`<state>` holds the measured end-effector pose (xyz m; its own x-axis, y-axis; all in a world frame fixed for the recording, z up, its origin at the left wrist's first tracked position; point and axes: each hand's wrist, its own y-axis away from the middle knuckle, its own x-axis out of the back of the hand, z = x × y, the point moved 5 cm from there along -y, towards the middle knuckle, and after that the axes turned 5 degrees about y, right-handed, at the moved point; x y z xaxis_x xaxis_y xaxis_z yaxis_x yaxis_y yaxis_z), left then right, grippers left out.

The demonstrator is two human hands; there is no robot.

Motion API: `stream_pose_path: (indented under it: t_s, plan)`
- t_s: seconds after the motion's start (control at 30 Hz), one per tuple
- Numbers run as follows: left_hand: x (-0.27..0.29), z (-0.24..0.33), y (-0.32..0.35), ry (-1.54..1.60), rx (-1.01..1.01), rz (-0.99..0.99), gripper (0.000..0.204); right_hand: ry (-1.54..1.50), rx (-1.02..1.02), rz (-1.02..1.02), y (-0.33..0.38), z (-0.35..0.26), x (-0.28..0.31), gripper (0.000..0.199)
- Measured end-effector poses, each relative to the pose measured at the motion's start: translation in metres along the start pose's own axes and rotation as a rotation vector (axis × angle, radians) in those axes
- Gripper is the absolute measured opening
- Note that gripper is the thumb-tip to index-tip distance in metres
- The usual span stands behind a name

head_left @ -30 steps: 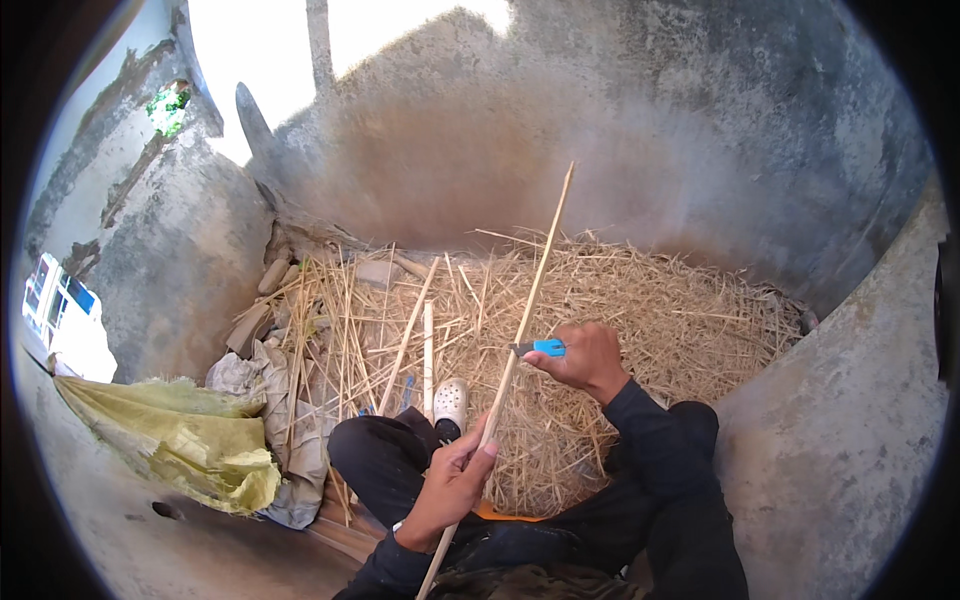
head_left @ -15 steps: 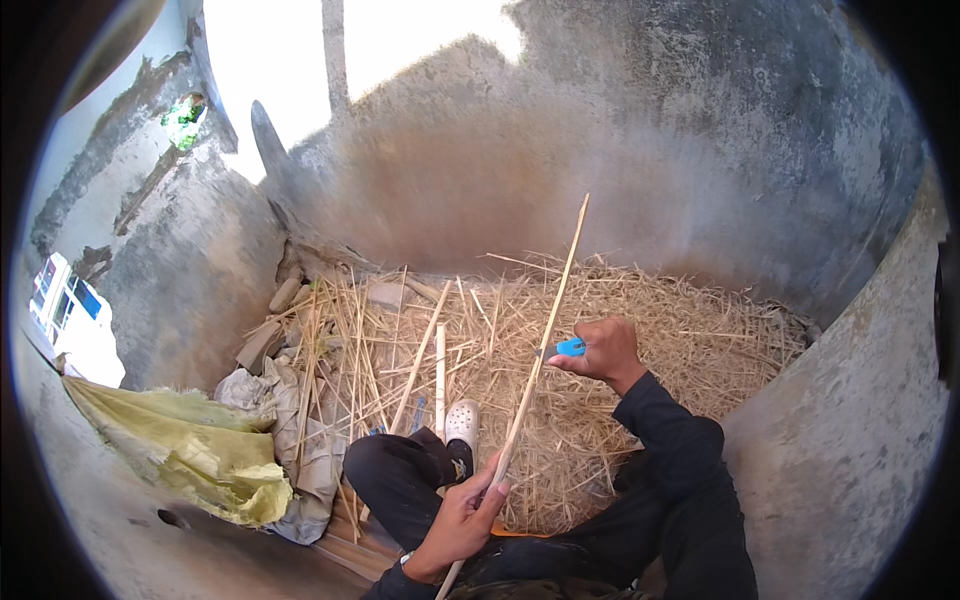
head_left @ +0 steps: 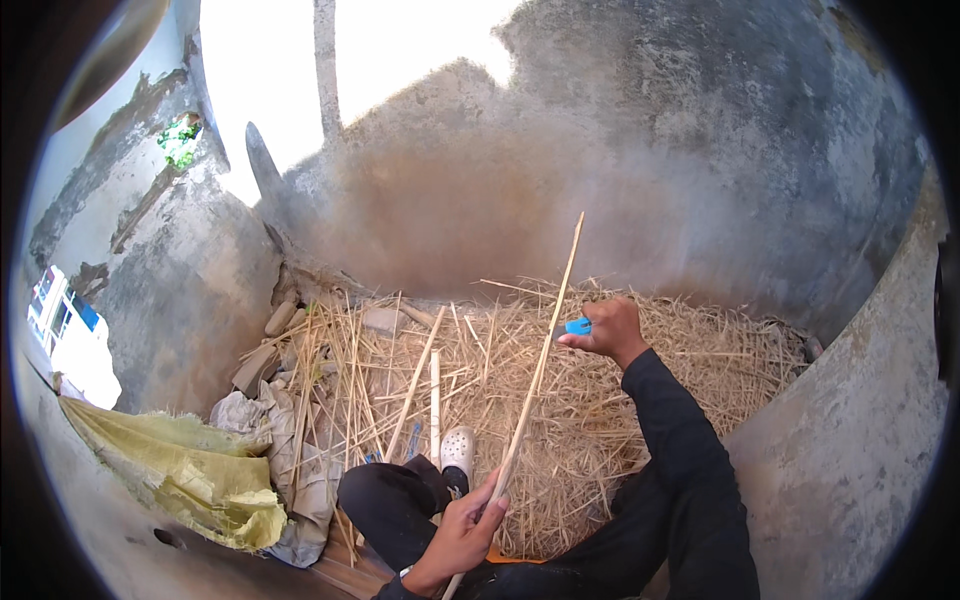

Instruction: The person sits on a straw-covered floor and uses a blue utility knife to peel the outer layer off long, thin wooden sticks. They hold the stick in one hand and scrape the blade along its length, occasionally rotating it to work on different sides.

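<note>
A long, thin bamboo strip (head_left: 527, 408) runs from my lap up and away, tapering to a point in front of the far wall. My left hand (head_left: 462, 532) is closed around its lower part, the thumb lying along it. Farther up, my right hand (head_left: 618, 330) grips a blue-handled craft knife (head_left: 578, 326). Its blade is at the strip's right side; whether it touches the wood I cannot tell.
Straw-like shavings (head_left: 690, 380) cover the floor, with loose strips (head_left: 415, 390) to the left. A yellow torn sack (head_left: 190, 470) lies at left. Concrete walls (head_left: 650, 180) surround me. My clog (head_left: 457, 448) rests on the shavings.
My right hand has slid the knife farther up along the strip, toward its far tip. My left hand keeps its hold. The view has tilted slightly upward.
</note>
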<state>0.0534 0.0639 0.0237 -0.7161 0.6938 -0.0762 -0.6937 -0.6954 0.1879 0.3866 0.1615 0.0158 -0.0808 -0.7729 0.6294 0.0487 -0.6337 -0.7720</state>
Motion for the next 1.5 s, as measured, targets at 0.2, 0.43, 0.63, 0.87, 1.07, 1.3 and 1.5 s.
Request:
stream_pose_path:
  t_s: [0.2, 0.43, 0.63, 0.87, 1.07, 1.3, 1.5]
  plan:
    - [-0.002, -0.013, -0.017, -0.033, -0.008, -0.009, 0.048, 0.022, -0.055, -0.060, 0.009, 0.024, -0.025, 0.074]
    - [0.001, -0.029, -0.019, -0.125, -0.006, -0.018, 0.048, 0.009, -0.064, -0.129, 0.022, 0.034, -0.038, 0.076]
    - [0.008, -0.011, 0.002, -0.307, -0.041, 0.035, 0.047, -0.229, -0.220, -0.296, 0.032, 0.008, -0.032, 0.077]
    - [0.007, -0.003, 0.009, -0.392, -0.120, 0.024, 0.046, -1.501, -0.801, -0.926, 0.059, -0.031, -0.036, 0.074]
    - [0.007, -0.008, 0.012, -0.343, -0.121, 0.023, 0.047, -0.306, -0.421, -0.109, 0.036, -0.019, 0.004, 0.068]
    - [-0.007, -0.010, 0.016, -0.343, -0.063, -0.034, 0.048, -0.016, -0.086, 0.020, 0.024, 0.010, 0.008, 0.071]
    - [-0.008, -0.026, 0.005, -0.343, -0.076, -0.045, 0.047, 0.003, 0.008, -0.027, 0.039, 0.040, -0.027, 0.075]
